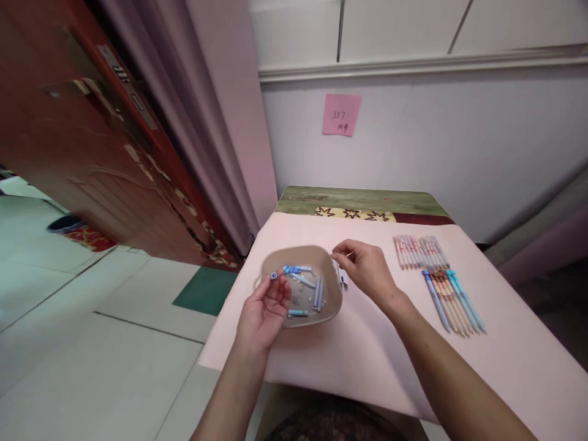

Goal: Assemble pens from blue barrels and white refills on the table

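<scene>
My left hand (266, 306) is over the left side of a beige plastic basin (337, 300), palm up. Between its thumb and fingertips is a short blue pen part (274, 276), its round hollow end facing me. Inside the basin lie blue pen barrels (318, 294), a cluster of small bright blue pieces (290, 269) and tiny white bits. My right hand (362, 263) is closed in a pinch at the basin's right rim; what its fingertips hold, if anything, I cannot make out. Just below them, thin white pen refills (343, 279) with dark tips lie beside the basin.
On the right of the pink-covered table (376, 361) lie a row of slim clear pens with reddish prints (420, 252) and, nearer, a row of blue and beige pens (452, 303). Behind stands a wall with a pink note (342, 114). A red-brown door (105, 141) is at left.
</scene>
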`<state>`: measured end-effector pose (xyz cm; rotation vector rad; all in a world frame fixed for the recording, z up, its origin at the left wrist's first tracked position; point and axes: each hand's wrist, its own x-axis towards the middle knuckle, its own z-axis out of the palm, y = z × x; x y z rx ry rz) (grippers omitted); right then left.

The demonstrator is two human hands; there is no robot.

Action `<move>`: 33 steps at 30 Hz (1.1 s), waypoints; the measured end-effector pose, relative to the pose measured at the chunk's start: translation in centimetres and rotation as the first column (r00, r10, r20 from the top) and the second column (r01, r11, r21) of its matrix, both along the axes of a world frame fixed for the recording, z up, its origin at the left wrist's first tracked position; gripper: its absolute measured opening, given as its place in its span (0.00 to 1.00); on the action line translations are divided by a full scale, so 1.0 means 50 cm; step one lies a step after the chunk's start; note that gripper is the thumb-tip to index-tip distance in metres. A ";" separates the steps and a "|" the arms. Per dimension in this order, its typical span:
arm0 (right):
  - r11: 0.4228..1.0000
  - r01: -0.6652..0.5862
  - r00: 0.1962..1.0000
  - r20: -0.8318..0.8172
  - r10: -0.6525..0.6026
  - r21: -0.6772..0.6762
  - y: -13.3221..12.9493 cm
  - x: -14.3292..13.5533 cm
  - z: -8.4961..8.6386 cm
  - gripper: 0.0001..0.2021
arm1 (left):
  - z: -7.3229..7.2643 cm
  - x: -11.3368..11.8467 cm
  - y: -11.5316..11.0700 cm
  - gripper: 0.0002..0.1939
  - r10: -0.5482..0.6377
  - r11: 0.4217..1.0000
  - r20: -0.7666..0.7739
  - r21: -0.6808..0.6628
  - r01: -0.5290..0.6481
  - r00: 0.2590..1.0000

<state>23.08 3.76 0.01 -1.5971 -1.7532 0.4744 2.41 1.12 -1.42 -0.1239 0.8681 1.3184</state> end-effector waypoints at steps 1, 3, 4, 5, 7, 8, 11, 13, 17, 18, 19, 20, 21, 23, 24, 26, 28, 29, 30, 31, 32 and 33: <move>1.000 -0.006 0.991 0.130 0.008 -0.016 0.009 -0.002 -0.002 0.08 | 0.001 -0.007 0.003 0.10 0.004 1.000 0.004 0.002 -0.004 1.000; 0.993 -0.043 0.925 0.371 0.080 -0.107 0.027 -0.021 -0.015 0.09 | 0.002 -0.013 0.005 0.10 -0.006 1.000 0.005 0.014 0.006 1.000; 0.985 -0.056 0.880 0.458 0.126 -0.164 0.037 -0.035 -0.025 0.10 | 0.002 -0.015 0.005 0.10 -0.009 1.000 0.003 0.019 0.009 1.000; 0.974 -0.064 0.834 0.524 0.172 -0.219 0.047 -0.052 -0.037 0.11 | 0.003 -0.015 0.004 0.10 -0.008 1.000 0.002 0.020 0.008 1.000; 0.954 -0.074 0.786 0.571 0.236 -0.292 0.067 -0.087 -0.063 0.11 | 0.004 -0.018 0.003 0.10 0.004 1.000 -0.003 0.017 -0.003 1.000; 0.945 -0.083 0.775 0.576 0.261 -0.317 0.076 -0.102 -0.075 0.11 | 0.006 -0.021 0.003 0.10 0.011 1.000 -0.006 0.017 -0.011 1.000; 0.921 -0.127 0.753 0.568 0.332 -0.369 0.096 -0.132 -0.098 0.11 | 0.011 -0.034 0.003 0.10 0.026 0.999 -0.022 0.040 -0.025 0.999; 0.899 -0.184 0.736 0.551 0.394 -0.398 0.099 -0.140 -0.102 0.11 | 0.012 -0.044 0.003 0.10 0.029 0.998 -0.027 0.061 -0.028 0.999; 0.851 -0.302 0.681 0.528 0.508 -0.429 0.094 -0.151 -0.101 0.10 | 0.008 -0.053 0.003 0.09 0.021 0.997 -0.030 0.071 -0.019 0.999; 0.844 -0.315 0.666 0.533 0.522 -0.433 0.093 -0.155 -0.102 0.10 | 0.007 -0.053 0.003 0.09 0.014 0.998 -0.030 0.067 -0.012 0.999; 0.840 -0.323 0.651 0.541 0.532 -0.436 0.093 -0.159 -0.104 0.10 | 0.005 -0.053 0.004 0.09 0.007 0.998 -0.029 0.064 -0.005 1.000; 0.836 -0.330 0.639 0.548 0.540 -0.439 0.094 -0.163 -0.107 0.10 | 0.004 -0.052 0.004 0.09 0.001 0.998 -0.027 0.061 0.000 1.000; 0.832 -0.335 0.628 0.553 0.547 -0.443 0.095 -0.166 -0.110 0.09 | 0.004 -0.051 0.003 0.09 -0.001 0.998 -0.024 0.058 0.002 1.000; 0.826 -0.351 0.618 0.553 0.559 -0.441 0.097 -0.169 -0.113 0.09 | 0.003 -0.050 0.003 0.08 -0.003 0.998 -0.022 0.056 0.004 1.000; 0.827 -0.360 0.621 0.550 0.558 -0.432 0.096 -0.168 -0.112 0.08 | 0.002 -0.050 0.002 0.08 -0.004 0.998 -0.022 0.056 0.006 1.000; 0.843 -0.370 0.649 0.540 0.535 -0.391 0.089 -0.162 -0.102 0.10 | -0.001 -0.047 0.001 0.09 -0.009 0.998 -0.021 0.059 0.010 1.000; 0.874 -0.360 0.696 0.530 0.484 -0.325 0.073 -0.152 -0.086 0.12 | -0.005 -0.042 0.000 0.09 -0.016 0.998 -0.014 0.062 0.017 1.000; 0.892 -0.357 0.747 0.489 0.451 -0.279 0.062 -0.145 -0.077 0.13 | -0.008 -0.038 0.000 0.09 -0.024 0.998 -0.009 0.065 0.024 1.000; 0.907 -0.357 0.812 0.405 0.420 -0.225 0.049 -0.139 -0.068 0.12 | -0.011 -0.033 0.000 0.08 -0.033 0.997 -0.004 0.067 0.033 0.999; 0.919 -0.358 0.879 0.271 0.391 -0.167 0.034 -0.132 -0.060 0.10 | -0.014 -0.027 0.000 0.08 -0.045 0.997 0.001 0.067 0.045 0.999; 0.927 -0.358 0.925 0.094 0.369 -0.111 0.018 -0.126 -0.054 0.09 | -0.017 -0.020 0.001 0.08 -0.061 0.996 0.006 0.068 0.061 0.998; 0.932 -0.356 0.932 -0.096 0.349 -0.065 0.003 -0.121 -0.049 0.07 | -0.020 -0.013 0.001 0.08 -0.075 0.995 0.011 0.070 0.074 0.997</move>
